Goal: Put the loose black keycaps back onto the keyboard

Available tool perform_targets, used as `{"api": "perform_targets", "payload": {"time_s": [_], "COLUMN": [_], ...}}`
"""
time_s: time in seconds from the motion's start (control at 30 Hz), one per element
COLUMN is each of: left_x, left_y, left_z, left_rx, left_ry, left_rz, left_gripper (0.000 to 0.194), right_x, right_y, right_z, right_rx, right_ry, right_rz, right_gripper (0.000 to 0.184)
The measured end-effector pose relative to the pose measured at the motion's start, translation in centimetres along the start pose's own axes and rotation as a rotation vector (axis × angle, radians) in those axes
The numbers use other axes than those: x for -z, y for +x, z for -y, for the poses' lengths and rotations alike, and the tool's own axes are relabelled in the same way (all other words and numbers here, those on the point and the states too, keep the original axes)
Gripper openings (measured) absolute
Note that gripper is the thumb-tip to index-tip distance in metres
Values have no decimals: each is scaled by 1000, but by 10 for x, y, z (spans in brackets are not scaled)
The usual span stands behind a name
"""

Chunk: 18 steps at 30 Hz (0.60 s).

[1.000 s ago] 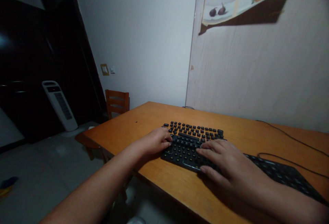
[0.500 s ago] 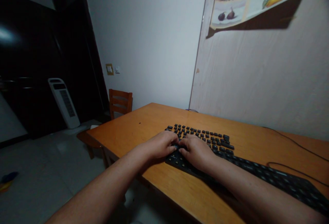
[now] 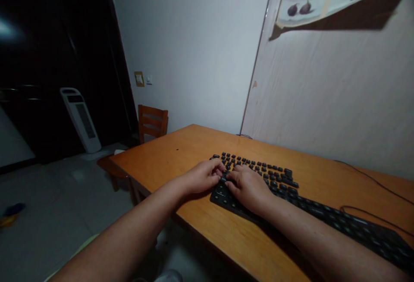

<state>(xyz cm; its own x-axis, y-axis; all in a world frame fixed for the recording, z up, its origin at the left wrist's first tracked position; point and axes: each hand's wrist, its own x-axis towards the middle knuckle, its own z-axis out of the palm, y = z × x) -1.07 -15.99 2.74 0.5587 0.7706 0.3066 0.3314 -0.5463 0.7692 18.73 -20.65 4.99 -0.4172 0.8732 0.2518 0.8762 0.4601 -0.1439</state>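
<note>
A black keyboard (image 3: 310,206) lies along the front of the wooden table. Its left end shows small pale dots where keycaps are off. Loose black keycaps (image 3: 271,167) are set out in rows on the table just behind it. Over the keyboard's left end, my left hand (image 3: 203,176) has its fingers curled towards the thumb; whatever lies between them is hidden. Facing it, my right hand (image 3: 250,187) rests on the keyboard, thumb and forefinger closing on a small dark keycap (image 3: 223,179) between the two hands.
A thin black cable (image 3: 371,212) runs over the right of the table (image 3: 155,161). Beyond the far left edge stands a wooden chair (image 3: 152,122). A white tower fan or heater (image 3: 82,120) is on the floor, and fruit pictures (image 3: 310,1) hang on the wall.
My left fingers have drawn slightly back from the right hand, leaving a wider gap over the keycap. The right hand stays nearly in place. The view has tilted down and shifted a little left.
</note>
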Motion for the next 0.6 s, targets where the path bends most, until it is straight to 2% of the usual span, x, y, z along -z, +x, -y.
{"api": "perform_targets", "payload": {"time_s": [0.1,0.3,0.6], "left_x": [-1,-7,-16], "left_y": [1,2,4], "left_z": [7,21,27], "left_rx": [57,150,225], "left_ry": [-81,-184,-382], "left_rz": [-106,-230,-192], "left_gripper": [10,11,13], "right_x": [-1,-3,-5], "right_y": [0,-2,-1], "right_z": [-4,0,14], "right_rx": [-32,-31,-30], "right_ry": [13,-21,-190], "right_rz": [-24,-36,-33], "right_gripper": [22,21,20]}}
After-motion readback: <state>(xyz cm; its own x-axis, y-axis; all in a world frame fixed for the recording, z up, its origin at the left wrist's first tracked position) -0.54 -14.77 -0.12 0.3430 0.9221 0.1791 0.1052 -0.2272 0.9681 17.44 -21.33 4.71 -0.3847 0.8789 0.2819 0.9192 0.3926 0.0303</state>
